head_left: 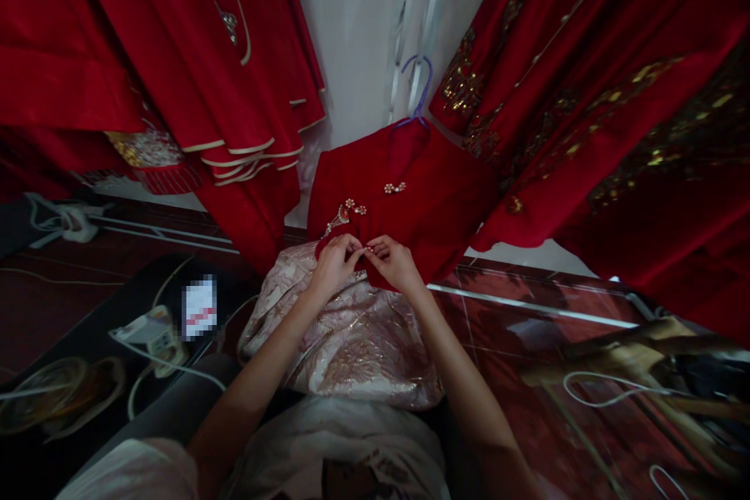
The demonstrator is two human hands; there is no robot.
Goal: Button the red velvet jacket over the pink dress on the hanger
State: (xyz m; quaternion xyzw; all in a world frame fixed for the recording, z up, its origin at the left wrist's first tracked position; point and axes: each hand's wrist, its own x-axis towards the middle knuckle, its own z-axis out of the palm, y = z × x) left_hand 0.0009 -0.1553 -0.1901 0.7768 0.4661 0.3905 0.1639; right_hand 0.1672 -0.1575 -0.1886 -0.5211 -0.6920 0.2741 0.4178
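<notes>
A red garment (pixel 433 203) on a purple hanger (pixel 423 90) lies spread in front of me, its lower edge over a shiny patterned pinkish cloth (pixel 363 344) on my lap. Beaded ornaments (pixel 394 188) decorate its front, and a larger beaded piece (pixel 343 217) sits at its left. My left hand (pixel 340 259) and my right hand (pixel 394 259) meet at the garment's front opening, fingertips pinched together. Between them shows a small pale beaded fastening, too small to make out fully. Both hands are closed on the garment there.
Red garments (pixel 234 55) hang at the left, and gold-embroidered ones (pixel 586 94) at the right. On a dark surface at the left are a white power adapter (pixel 161 340) with cords and a lit phone (pixel 199 307). A wooden frame (pixel 633 375) stands at the right.
</notes>
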